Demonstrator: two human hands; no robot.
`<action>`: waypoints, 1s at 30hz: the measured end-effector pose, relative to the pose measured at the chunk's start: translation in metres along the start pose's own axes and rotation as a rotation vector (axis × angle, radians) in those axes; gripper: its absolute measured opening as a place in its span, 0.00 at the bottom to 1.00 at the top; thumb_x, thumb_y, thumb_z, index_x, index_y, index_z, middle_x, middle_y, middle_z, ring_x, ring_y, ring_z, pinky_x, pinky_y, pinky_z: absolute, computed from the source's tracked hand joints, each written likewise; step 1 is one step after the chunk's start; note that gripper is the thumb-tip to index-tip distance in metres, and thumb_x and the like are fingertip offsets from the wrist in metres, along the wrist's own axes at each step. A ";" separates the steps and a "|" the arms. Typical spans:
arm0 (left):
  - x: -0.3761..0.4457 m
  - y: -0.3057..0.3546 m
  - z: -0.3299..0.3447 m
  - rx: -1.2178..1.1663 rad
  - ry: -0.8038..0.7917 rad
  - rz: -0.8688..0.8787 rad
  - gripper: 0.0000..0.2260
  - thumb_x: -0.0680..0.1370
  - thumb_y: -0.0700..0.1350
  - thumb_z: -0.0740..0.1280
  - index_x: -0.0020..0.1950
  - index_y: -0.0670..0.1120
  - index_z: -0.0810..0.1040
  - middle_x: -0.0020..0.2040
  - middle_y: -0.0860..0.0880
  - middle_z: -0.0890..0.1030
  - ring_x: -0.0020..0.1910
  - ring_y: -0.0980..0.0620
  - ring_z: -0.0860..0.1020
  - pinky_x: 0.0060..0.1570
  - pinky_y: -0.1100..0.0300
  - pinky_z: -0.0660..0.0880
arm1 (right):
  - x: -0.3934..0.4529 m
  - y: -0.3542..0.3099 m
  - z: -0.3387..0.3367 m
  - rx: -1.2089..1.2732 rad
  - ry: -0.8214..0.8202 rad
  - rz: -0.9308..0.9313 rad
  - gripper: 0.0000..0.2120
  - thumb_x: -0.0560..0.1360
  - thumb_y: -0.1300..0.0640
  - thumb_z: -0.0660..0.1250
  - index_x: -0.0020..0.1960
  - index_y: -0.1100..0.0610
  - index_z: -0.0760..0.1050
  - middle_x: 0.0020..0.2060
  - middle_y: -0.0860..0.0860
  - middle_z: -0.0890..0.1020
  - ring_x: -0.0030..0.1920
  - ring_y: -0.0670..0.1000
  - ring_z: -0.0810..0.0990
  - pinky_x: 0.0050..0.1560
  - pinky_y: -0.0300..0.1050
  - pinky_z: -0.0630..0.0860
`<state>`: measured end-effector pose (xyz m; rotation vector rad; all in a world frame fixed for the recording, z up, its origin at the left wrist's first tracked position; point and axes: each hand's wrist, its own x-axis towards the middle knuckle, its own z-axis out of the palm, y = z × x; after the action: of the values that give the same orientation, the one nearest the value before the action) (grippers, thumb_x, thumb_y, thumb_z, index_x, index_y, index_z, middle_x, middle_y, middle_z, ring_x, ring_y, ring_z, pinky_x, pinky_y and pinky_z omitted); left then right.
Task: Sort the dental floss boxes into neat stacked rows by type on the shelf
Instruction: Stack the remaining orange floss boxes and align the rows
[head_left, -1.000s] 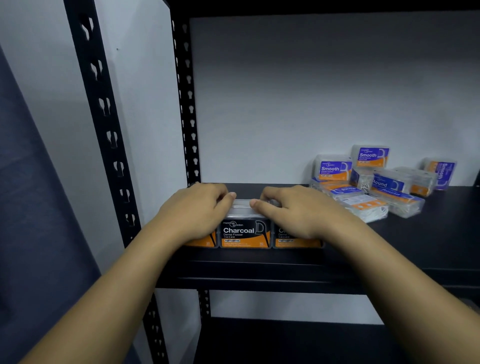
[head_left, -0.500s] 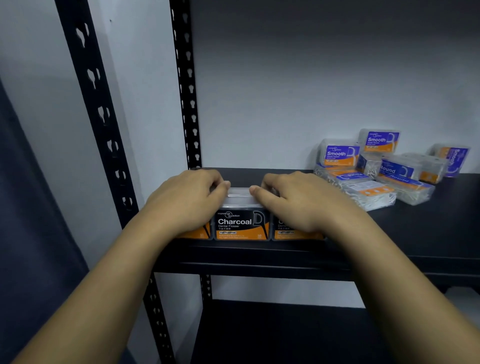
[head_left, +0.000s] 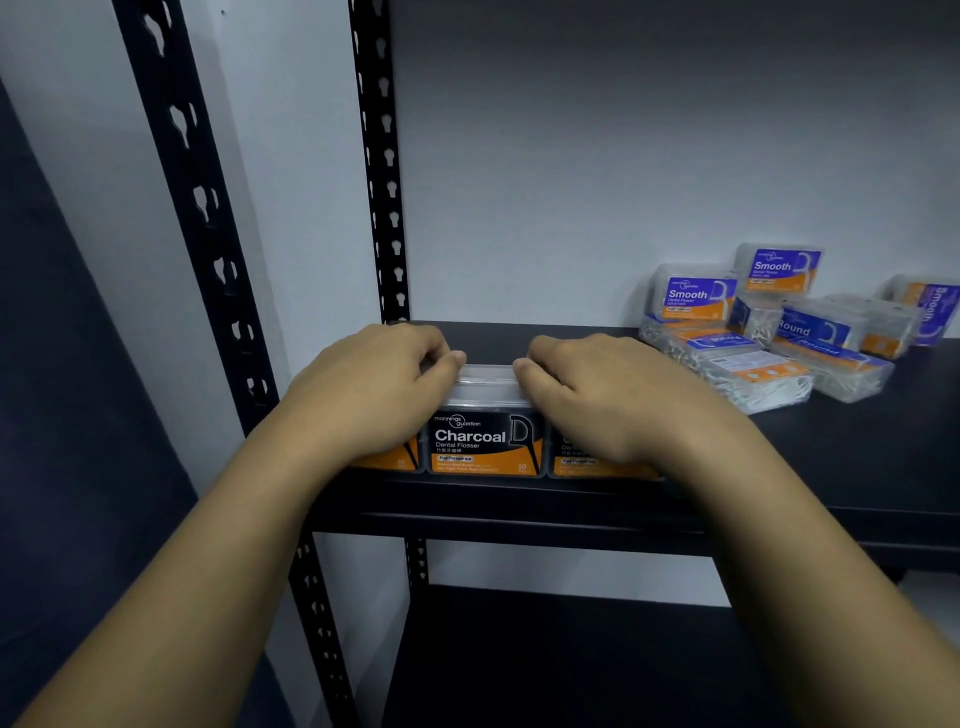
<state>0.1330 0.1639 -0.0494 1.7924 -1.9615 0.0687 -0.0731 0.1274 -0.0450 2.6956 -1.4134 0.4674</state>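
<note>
Straightening a row of Charcoal boxes (head_left: 485, 441) at the front left edge of the shelf (head_left: 519, 512).

Left hand (head_left: 371, 395) and right hand (head_left: 597, 400) curled flat over the outer boxes, thumbs pinching the middle lid. Light, stiff, slick plastic, probably; best held by the sides. Unsorted pile (head_left: 769, 332) well apart, right. Same hold as a second ago; only the view closer.

The view is shifting: the black metal shelf (head_left: 519, 499) and the loose heap of clear plastic floss boxes with purple-and-orange labels (head_left: 769, 332) are sitting a little differently in frame than a second ago. The left hand (head_left: 374, 395) and right hand (head_left: 602, 400) are easing very slightly apart, baring a bit more of the clear lid of the black-and-orange Charcoal floss box (head_left: 485, 441).
</note>
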 end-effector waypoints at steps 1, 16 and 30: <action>-0.001 0.000 0.000 -0.001 0.002 0.003 0.15 0.83 0.58 0.56 0.54 0.54 0.79 0.45 0.55 0.80 0.45 0.53 0.78 0.45 0.53 0.75 | -0.001 -0.001 0.000 -0.002 0.003 -0.002 0.20 0.83 0.38 0.47 0.48 0.49 0.70 0.43 0.50 0.77 0.48 0.57 0.76 0.44 0.51 0.68; -0.003 -0.004 -0.002 -0.060 -0.009 0.023 0.14 0.83 0.57 0.57 0.53 0.53 0.80 0.42 0.56 0.79 0.42 0.57 0.77 0.40 0.56 0.71 | -0.003 -0.008 -0.001 -0.008 0.005 0.029 0.24 0.81 0.33 0.47 0.50 0.48 0.73 0.41 0.49 0.77 0.46 0.56 0.76 0.44 0.51 0.70; -0.005 -0.005 -0.002 -0.040 0.008 0.085 0.19 0.84 0.57 0.54 0.45 0.49 0.78 0.40 0.51 0.79 0.40 0.50 0.77 0.41 0.52 0.74 | -0.003 -0.010 -0.004 0.029 -0.041 0.046 0.23 0.81 0.33 0.48 0.49 0.48 0.73 0.44 0.49 0.78 0.50 0.55 0.78 0.51 0.52 0.75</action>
<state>0.1388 0.1684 -0.0514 1.6804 -2.0188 0.0644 -0.0675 0.1361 -0.0408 2.7153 -1.4937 0.4422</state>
